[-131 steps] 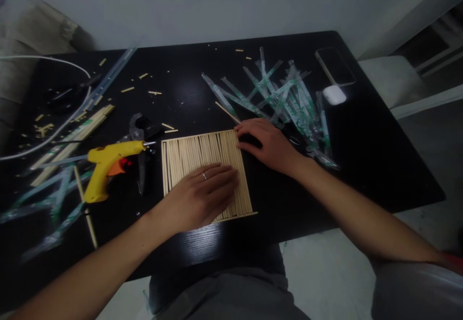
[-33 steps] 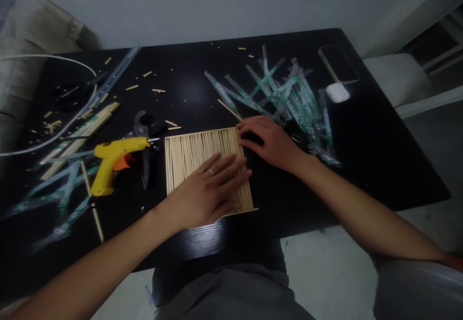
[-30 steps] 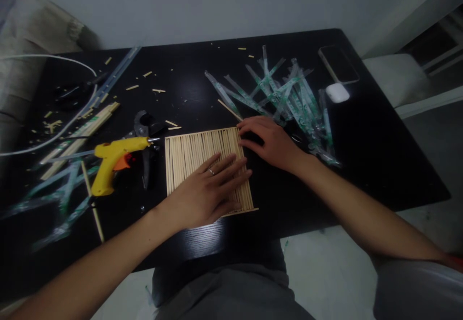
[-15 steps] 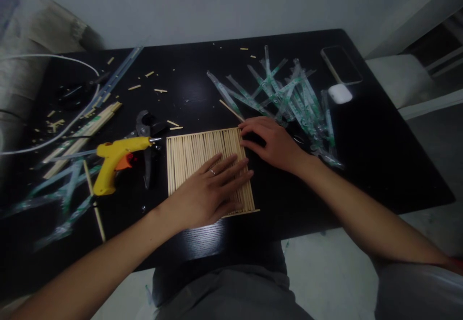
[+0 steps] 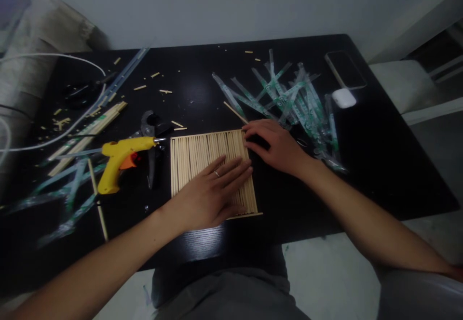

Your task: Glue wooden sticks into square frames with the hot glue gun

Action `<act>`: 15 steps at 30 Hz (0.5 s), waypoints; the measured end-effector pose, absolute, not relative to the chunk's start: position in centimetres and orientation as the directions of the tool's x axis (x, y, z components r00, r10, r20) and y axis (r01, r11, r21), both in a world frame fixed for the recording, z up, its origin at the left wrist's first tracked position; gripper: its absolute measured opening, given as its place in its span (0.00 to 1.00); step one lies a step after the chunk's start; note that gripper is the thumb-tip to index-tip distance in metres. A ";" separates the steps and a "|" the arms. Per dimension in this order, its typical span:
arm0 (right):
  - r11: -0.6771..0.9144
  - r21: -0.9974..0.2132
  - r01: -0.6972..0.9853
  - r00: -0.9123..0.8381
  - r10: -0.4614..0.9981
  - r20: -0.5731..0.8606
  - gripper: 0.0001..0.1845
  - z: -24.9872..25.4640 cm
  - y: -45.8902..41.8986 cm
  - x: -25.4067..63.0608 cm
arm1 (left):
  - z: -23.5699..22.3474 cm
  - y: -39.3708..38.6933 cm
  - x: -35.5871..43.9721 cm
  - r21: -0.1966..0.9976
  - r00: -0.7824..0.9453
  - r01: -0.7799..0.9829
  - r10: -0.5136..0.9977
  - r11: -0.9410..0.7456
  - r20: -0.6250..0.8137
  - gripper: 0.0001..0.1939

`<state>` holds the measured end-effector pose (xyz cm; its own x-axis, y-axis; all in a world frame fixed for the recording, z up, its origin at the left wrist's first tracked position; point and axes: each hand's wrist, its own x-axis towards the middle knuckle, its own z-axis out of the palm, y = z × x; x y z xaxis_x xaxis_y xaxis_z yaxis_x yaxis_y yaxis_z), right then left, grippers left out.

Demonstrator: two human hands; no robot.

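A square panel of thin wooden sticks (image 5: 191,153) lies flat on the black table, the sticks side by side with a crosswise stick along the far and near edges. My left hand (image 5: 213,192) rests flat across its right half, fingers stretched out, covering part of it. At the far right corner, my right hand (image 5: 277,144) has bent fingers and thumb closed on the panel's edge; the exact contact is partly hidden. A loose wooden stick (image 5: 234,111) points away beyond those fingertips. Left of the panel lies a yellow hot glue gun (image 5: 125,153), its nozzle towards it.
Dark-handled cutters (image 5: 152,158) lie under the glue gun's front. Crumpled clear-and-green wrappers (image 5: 307,105) are heaped at the right. Beyond them are a phone (image 5: 346,69) and a white case (image 5: 344,98). Bundled sticks (image 5: 90,134), offcuts and a white cable (image 5: 72,55) occupy the left.
The view has shifted slightly, so the tabletop things appear a little further right. Both hands keep nearly the same place on the stick panel.
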<state>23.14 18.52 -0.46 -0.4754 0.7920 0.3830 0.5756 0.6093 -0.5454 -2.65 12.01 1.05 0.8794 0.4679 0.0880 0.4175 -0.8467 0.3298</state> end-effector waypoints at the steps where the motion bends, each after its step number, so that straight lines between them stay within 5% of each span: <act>1: 0.614 -0.538 0.578 -0.478 0.789 0.387 0.03 -0.5 18.5 23.1 | 1.0 12.0 -2.6 0.325 0.881 0.416 0.465 -0.850 0.088 0.39; 15: 0.613 -0.535 0.581 -0.493 0.788 0.368 0.07 0.0 18.3 23.1 | 1.0 12.1 -2.8 0.344 0.875 0.412 0.472 -0.844 0.110 0.37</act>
